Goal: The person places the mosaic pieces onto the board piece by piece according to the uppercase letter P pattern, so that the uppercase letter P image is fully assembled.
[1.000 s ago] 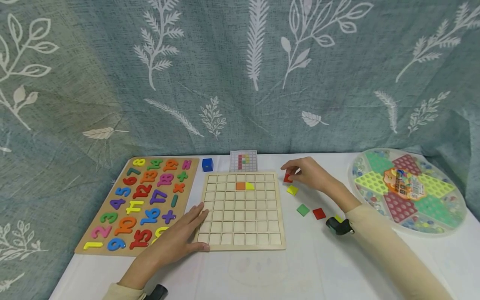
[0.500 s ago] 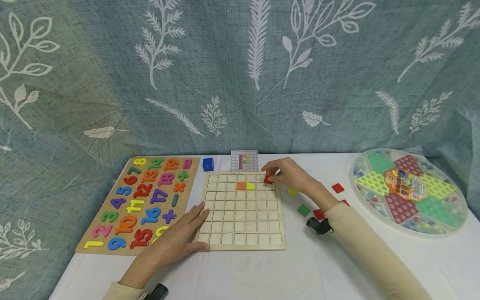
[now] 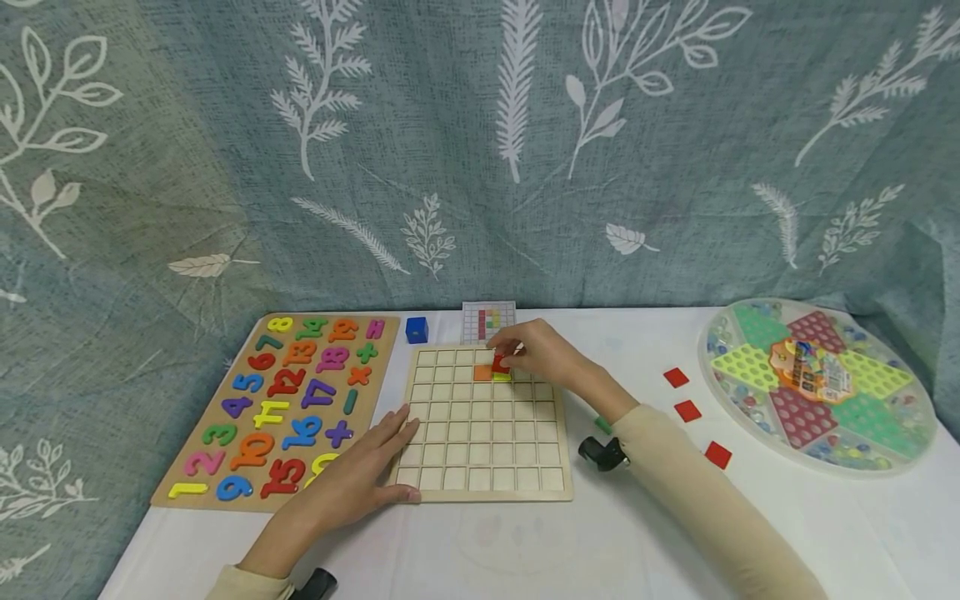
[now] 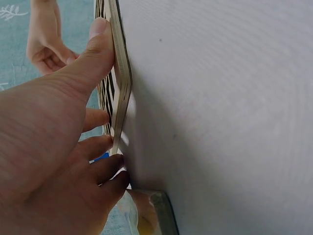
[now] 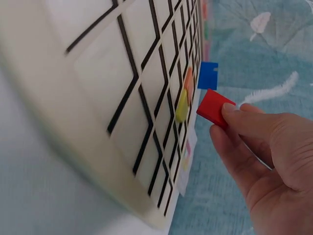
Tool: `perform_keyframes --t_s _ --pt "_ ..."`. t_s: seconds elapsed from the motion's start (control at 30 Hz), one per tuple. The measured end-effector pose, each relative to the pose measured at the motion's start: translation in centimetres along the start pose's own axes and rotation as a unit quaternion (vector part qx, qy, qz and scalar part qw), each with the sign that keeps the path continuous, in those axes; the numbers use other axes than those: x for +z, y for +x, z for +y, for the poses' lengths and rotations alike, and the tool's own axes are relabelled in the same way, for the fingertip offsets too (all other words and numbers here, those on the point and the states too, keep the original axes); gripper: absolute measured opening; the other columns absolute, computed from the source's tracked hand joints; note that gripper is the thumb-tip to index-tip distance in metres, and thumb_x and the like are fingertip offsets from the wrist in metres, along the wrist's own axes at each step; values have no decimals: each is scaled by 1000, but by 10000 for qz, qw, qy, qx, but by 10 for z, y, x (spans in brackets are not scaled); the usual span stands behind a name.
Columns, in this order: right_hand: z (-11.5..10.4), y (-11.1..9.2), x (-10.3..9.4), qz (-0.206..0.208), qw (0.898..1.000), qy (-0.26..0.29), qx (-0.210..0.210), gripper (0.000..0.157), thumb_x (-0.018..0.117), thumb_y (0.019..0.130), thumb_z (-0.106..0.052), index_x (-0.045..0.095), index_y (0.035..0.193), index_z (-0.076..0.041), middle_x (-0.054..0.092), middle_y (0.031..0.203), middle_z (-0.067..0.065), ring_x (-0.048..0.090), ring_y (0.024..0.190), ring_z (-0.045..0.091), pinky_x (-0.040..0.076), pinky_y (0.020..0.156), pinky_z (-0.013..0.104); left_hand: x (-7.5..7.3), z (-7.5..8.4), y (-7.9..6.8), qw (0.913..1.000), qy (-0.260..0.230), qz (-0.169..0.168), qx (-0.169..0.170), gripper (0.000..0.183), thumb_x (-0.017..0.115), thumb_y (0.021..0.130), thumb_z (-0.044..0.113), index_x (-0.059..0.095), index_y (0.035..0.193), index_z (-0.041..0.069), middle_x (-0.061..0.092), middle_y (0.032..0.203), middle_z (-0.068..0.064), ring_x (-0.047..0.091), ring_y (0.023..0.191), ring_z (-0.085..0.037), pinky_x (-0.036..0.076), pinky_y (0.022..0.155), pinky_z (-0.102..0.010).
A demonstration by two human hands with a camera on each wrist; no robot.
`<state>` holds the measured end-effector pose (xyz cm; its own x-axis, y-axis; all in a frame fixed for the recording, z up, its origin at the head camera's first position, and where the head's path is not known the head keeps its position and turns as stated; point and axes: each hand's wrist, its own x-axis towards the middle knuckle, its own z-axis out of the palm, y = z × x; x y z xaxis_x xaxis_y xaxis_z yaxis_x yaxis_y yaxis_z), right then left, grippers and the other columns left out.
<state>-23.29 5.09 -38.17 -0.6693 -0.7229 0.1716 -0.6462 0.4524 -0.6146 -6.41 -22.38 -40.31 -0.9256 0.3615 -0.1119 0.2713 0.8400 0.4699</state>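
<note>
A wooden grid board [image 3: 480,442] lies on the white table, with an orange tile [image 3: 482,373] and a yellow tile [image 3: 501,377] side by side in its upper rows. My right hand [image 3: 543,354] pinches a red square tile [image 5: 215,106] between thumb and fingers; the right wrist view shows it raised off the board. In the head view that tile partly covers the yellow one. My left hand [image 3: 360,471] rests on the board's left edge, fingers extended, thumb [image 4: 100,46] on the near corner. A printed pattern card [image 3: 487,321] stands behind the board.
Left of the board lies a number puzzle board [image 3: 285,408], with a blue cube [image 3: 417,330] near its far corner. Several red tiles [image 3: 687,411] and a partly hidden green tile [image 3: 603,425] lie at right, before a round marble game board [image 3: 817,383].
My right hand has carried the red tile leftward from the table beside the board to above its upper middle cells. My left hand stays on the board's edge.
</note>
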Motion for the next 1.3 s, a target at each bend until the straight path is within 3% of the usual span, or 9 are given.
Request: perform_keyframes --t_s 0.37,0.63,1.3 --pt "-14 18 21 -56 9987 507 -62 25 69 89 2 69 114 3 72 97 11 69 90 22 56 78 23 0 0 0 10000 -11 -57 -40 91 72 81 53 38 151 5 23 161 -15 23 145 -41 29 113 -57" --pt "-19 33 37 -115 9991 417 -48 24 69 89 1 70 113 2 72 97 10 69 90 20 55 76 20 1 -1 -1 10000 7 -21 -11 90 70 82 54 38 151 6 23 161 -15 23 145 -42 29 112 -57" --pt "-12 38 45 -98 9986 308 427 21 70 89 -2 72 110 -1 73 99 8 69 93 19 55 81 24 2 -1 -1 9998 -176 -22 18 90 70 82 54 37 151 6 21 161 -15 20 145 -42 28 113 -58"
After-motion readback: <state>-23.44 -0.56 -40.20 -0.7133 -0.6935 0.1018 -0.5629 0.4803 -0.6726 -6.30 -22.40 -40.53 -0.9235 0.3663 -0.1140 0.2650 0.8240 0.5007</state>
